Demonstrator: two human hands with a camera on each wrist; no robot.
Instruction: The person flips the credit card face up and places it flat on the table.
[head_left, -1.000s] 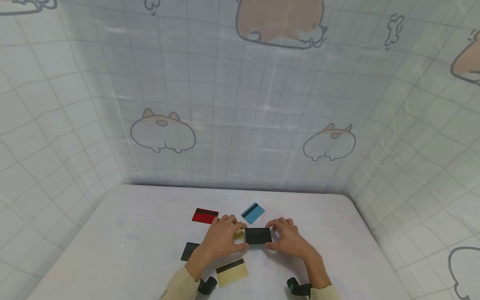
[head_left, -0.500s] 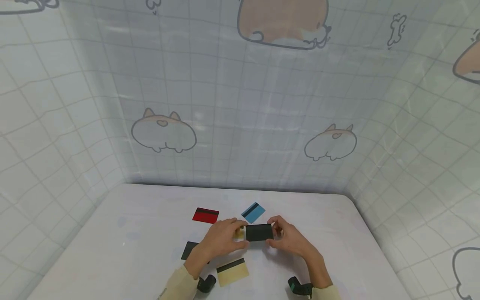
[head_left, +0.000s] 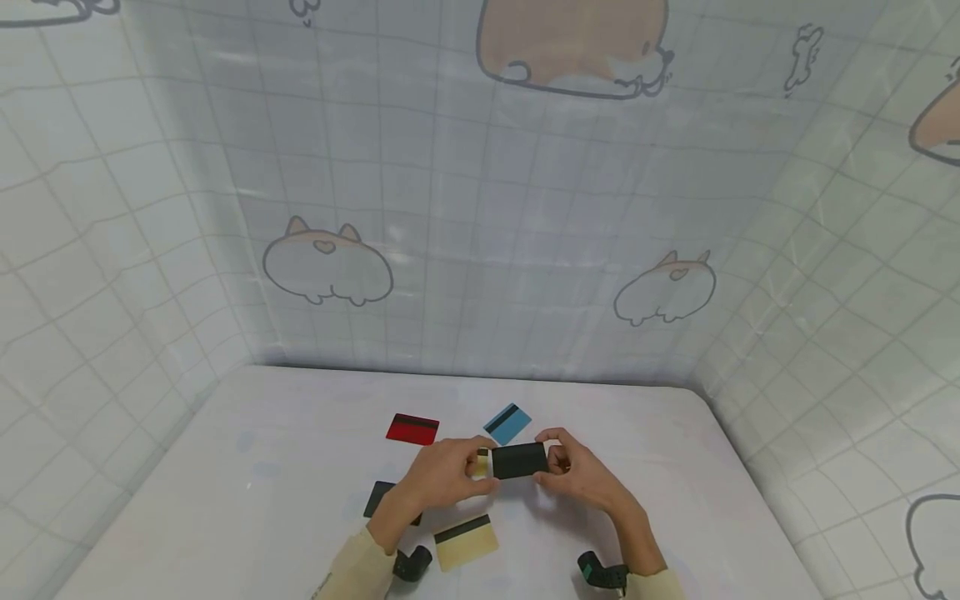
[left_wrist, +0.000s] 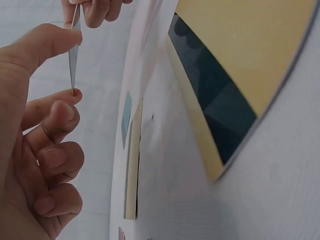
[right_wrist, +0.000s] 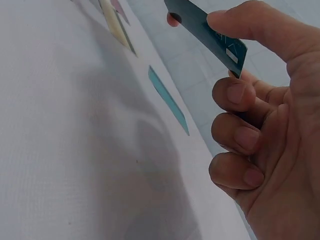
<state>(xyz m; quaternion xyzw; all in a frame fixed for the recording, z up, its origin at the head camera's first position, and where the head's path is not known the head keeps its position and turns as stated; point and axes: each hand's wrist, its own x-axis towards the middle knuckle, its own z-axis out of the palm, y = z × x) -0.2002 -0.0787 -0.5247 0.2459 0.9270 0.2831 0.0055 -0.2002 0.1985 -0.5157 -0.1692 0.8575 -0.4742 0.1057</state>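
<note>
Both hands hold one black card between them over the white table. My left hand pinches its left end between thumb and index finger, with the other fingers curled below in the left wrist view. There the card shows almost edge-on. At the opposite end, the thumb and fingers of my right hand grip it. In the right wrist view the card looks dark green, with small pale markings near one corner. A yellow card lies behind my left hand, mostly hidden by it.
A red card and a blue card lie farther back on the table. Nearer are another yellow card with a dark stripe and a dark card partly under the left forearm. A patterned curtain surrounds the table.
Both hands have raised the black card slightly and tilted it, its right end now a little higher. The fingers of the right hand have curled in behind it. The other cards have stayed put.
</note>
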